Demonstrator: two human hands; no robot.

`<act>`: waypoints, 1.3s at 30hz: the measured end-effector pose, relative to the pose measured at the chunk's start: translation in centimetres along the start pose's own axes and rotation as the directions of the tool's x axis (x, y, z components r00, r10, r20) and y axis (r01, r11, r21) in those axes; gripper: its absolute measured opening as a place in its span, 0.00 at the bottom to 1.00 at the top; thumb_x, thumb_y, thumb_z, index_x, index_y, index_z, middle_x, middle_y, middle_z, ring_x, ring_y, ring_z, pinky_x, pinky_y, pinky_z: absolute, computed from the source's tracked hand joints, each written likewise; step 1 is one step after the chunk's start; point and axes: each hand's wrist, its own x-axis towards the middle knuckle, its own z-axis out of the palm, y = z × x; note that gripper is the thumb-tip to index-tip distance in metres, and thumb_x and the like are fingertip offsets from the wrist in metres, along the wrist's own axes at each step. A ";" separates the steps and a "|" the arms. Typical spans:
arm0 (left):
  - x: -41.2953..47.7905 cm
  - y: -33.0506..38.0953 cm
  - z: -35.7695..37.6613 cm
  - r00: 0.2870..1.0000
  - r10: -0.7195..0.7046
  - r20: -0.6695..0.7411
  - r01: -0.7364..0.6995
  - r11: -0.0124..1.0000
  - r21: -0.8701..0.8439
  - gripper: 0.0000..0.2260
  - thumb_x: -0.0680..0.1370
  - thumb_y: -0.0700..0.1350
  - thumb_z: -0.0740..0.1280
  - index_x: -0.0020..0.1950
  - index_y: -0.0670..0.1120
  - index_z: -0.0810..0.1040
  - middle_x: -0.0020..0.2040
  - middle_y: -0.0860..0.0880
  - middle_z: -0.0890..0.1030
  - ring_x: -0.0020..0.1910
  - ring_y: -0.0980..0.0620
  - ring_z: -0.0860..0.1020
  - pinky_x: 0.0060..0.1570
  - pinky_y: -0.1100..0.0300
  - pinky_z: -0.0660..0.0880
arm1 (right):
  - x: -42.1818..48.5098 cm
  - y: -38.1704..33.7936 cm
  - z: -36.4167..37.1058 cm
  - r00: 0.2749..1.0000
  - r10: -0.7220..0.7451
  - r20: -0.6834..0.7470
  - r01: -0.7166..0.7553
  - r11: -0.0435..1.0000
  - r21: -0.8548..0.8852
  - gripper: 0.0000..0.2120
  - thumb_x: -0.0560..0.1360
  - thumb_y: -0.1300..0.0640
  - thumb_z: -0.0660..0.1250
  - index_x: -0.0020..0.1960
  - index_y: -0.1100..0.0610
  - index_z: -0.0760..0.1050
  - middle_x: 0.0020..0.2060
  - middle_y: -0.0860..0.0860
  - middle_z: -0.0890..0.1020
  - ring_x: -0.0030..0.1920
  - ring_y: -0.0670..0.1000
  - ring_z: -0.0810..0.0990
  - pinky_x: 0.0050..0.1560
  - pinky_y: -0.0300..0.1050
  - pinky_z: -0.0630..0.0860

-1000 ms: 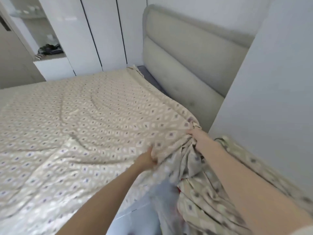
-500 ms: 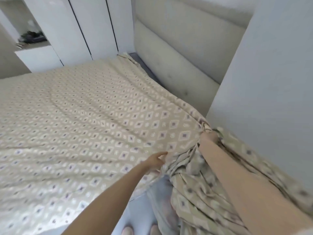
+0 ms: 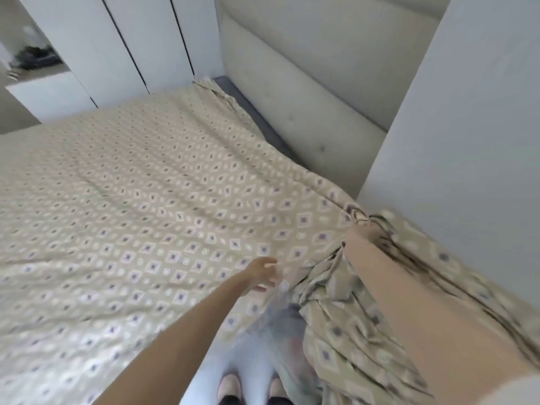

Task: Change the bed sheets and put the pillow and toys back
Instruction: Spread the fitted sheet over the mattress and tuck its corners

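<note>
The right grip is buried to the wrist in a gathered knot of the patterned bed sheet at the near corner of the bed, beside the white wall panel. Its fingers are hidden in the folds, so I cannot tell whether they are clamped on the cloth. More of the sheet lies bunched along the far side of that forearm and hangs in loose pleats below it.

The left grip is just left of the bunch, fingers apart and relaxed, low over or lightly touching the sheet's edge; motion blur hides which.

The sheet, beige with small diamond motifs, is spread across the mattress with shallow creases, and its far corner is rucked up near the grey upholstered headboard. A dark strip shows between the sheet and the headboard.

White wardrobe doors stand beyond the bed, and a shelf at far left holds dark, blurred items. The person's feet show at the bottom edge.
</note>
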 end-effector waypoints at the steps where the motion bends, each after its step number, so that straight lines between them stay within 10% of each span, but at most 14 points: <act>1: 0.1 0.1 -1.1 1.000 -0.005 -0.011 0.005 1.000 0.010 0.18 0.82 0.44 0.56 0.72 0.46 0.64 0.60 0.42 0.77 0.53 0.46 0.77 0.58 0.52 0.73 | 0.2 -0.1 0.2 1.000 0.012 -0.021 -0.012 1.000 -0.014 0.19 0.81 0.61 0.52 0.71 0.65 0.64 0.67 0.62 0.71 0.66 0.61 0.71 0.63 0.51 0.68; 16: 6.2 2.0 -15.3 0.999 -0.051 0.016 0.050 0.994 0.093 0.18 0.82 0.43 0.58 0.72 0.44 0.66 0.62 0.43 0.76 0.54 0.46 0.77 0.58 0.52 0.73 | 0.0 -1.0 9.5 0.997 0.034 -0.070 -0.058 0.925 -0.375 0.25 0.77 0.53 0.63 0.71 0.61 0.63 0.66 0.59 0.72 0.64 0.61 0.72 0.60 0.50 0.72; 19: 8.0 2.3 -18.1 0.997 -0.058 0.055 0.051 0.991 0.121 0.17 0.81 0.43 0.58 0.71 0.45 0.67 0.54 0.47 0.77 0.49 0.49 0.78 0.54 0.55 0.74 | -0.6 -1.6 13.2 0.998 -0.018 0.068 0.043 0.926 -0.376 0.23 0.77 0.58 0.64 0.70 0.57 0.63 0.64 0.57 0.72 0.62 0.60 0.72 0.50 0.50 0.73; 23: 9.9 2.1 -22.2 0.995 -0.072 0.076 0.059 0.986 0.154 0.17 0.81 0.46 0.59 0.69 0.45 0.68 0.56 0.47 0.76 0.48 0.50 0.77 0.50 0.57 0.74 | -1.2 -2.2 18.5 0.920 -0.054 0.389 0.251 0.842 -0.478 0.23 0.75 0.61 0.64 0.68 0.51 0.66 0.70 0.56 0.64 0.72 0.62 0.58 0.68 0.58 0.64; 26: 11.2 1.6 -25.1 0.995 -0.101 0.021 0.097 0.986 0.133 0.16 0.81 0.44 0.59 0.69 0.44 0.68 0.60 0.45 0.75 0.51 0.48 0.76 0.53 0.55 0.72 | -1.0 -1.7 20.9 0.881 0.111 0.459 0.192 0.803 -0.564 0.29 0.76 0.53 0.67 0.74 0.50 0.61 0.76 0.55 0.50 0.75 0.64 0.47 0.71 0.58 0.54; 30: 12.5 1.2 -27.3 0.993 -0.117 -0.007 0.117 0.986 0.116 0.16 0.81 0.40 0.59 0.69 0.42 0.69 0.58 0.44 0.74 0.51 0.46 0.75 0.51 0.54 0.71 | -0.1 -0.9 22.2 0.830 0.316 0.461 0.274 0.488 -0.829 0.37 0.66 0.27 0.62 0.67 0.49 0.70 0.62 0.57 0.73 0.70 0.63 0.60 0.68 0.59 0.57; 39: 16.1 3.3 -27.7 0.996 -0.073 0.050 0.066 0.991 0.119 0.15 0.80 0.42 0.61 0.67 0.43 0.70 0.60 0.46 0.75 0.53 0.48 0.75 0.53 0.56 0.71 | 4.6 -0.6 22.1 0.974 0.149 0.170 0.009 0.725 -0.688 0.12 0.79 0.59 0.55 0.45 0.63 0.75 0.49 0.57 0.78 0.50 0.57 0.77 0.44 0.44 0.68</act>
